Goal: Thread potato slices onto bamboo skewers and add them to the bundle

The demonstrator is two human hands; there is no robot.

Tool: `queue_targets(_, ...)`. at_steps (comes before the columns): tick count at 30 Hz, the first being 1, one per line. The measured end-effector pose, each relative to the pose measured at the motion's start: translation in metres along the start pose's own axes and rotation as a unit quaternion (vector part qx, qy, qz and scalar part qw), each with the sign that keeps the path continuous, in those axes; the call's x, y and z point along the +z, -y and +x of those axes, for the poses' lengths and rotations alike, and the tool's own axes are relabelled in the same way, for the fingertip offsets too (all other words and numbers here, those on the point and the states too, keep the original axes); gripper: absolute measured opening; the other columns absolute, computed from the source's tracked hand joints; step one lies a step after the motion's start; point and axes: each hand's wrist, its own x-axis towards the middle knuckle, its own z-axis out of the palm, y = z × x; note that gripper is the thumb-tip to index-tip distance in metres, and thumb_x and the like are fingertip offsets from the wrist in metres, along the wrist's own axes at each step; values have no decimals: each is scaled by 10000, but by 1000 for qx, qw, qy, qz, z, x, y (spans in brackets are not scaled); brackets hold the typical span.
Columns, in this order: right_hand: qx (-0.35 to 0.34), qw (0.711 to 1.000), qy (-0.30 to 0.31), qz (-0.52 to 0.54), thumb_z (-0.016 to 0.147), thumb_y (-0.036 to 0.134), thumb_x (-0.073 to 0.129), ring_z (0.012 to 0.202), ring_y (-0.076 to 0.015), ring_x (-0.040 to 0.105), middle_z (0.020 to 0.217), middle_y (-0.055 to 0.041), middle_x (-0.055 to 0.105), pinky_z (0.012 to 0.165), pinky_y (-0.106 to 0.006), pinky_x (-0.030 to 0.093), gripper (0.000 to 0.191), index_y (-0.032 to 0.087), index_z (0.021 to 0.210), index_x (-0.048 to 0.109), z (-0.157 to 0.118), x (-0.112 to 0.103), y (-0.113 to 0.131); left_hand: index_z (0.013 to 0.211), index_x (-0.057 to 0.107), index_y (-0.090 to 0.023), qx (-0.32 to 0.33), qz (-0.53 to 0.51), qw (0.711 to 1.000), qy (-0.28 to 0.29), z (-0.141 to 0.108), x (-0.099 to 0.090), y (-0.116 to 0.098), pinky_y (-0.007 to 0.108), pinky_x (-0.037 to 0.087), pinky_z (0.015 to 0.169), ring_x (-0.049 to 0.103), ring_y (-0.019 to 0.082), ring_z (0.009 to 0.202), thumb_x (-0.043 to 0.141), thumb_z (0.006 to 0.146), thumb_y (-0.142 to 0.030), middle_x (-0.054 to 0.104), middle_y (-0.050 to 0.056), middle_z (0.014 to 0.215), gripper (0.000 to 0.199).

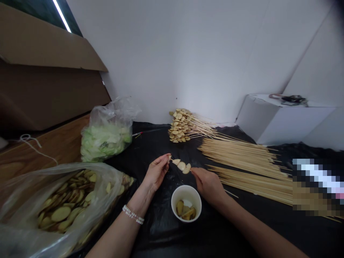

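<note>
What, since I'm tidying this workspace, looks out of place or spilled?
A thin red-tipped item, too small to identify, lies on the black sheet beside the bag of greens. It looks odd so close to food; I see no obvious spill.

left hand (pixel 158 172) — pinched shut, wrist bent | right hand (pixel 211 182) — curled, pinching | both forearms (pixel 249 220) angled inward

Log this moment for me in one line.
left hand: pinching pale slice at one end of loaded skewer | right hand: gripping same skewer | white cup: brownish pieces inside
</note>
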Motion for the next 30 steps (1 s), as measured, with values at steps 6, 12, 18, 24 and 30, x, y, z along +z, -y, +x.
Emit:
queue_targets(6,-1,999,10,42,916,190,374,890,-164,635,937,-58,692,793,-245,441,264,205,976,631,1,0,-1,813,740,-125,-3,11,1000,7,2,-3,0,123,461,569,563,39,601,796,609,-150,683,26,714,213)
queue_targets(12,5,996,20,83,922,209,371,752,-150,630,825,-46,685,677,-226,417,249,184,889,617,2,-2,1,797,748,-127,-8,29,999,17,2,-4,0,126,443,563,542,39,598,829,558,-207,676,24,704,264)
queue_targets(18,-3,996,18,88,914,199,377,723,-146,623,797,-50,681,667,-225,403,244,174,866,615,2,1,1,784,754,-130,16,60,998,15,1,-2,4,143,421,574,524,50,621,842,532,-263,683,42,747,299)
queue_targets(24,0,996,12,91,907,190,367,678,-142,613,763,-50,678,635,-221,403,248,174,844,606,1,4,0,780,751,-125,20,80,997,9,-1,0,9,171,396,573,498,55,608,842,520,-295,668,39,729,324)
queue_targets(30,-3,998,13,66,910,186,364,727,-151,623,797,-57,678,669,-226,413,244,172,862,602,0,7,-3,771,750,-126,27,87,996,12,-1,0,10,188,379,561,486,60,588,841,518,-300,659,38,707,321)
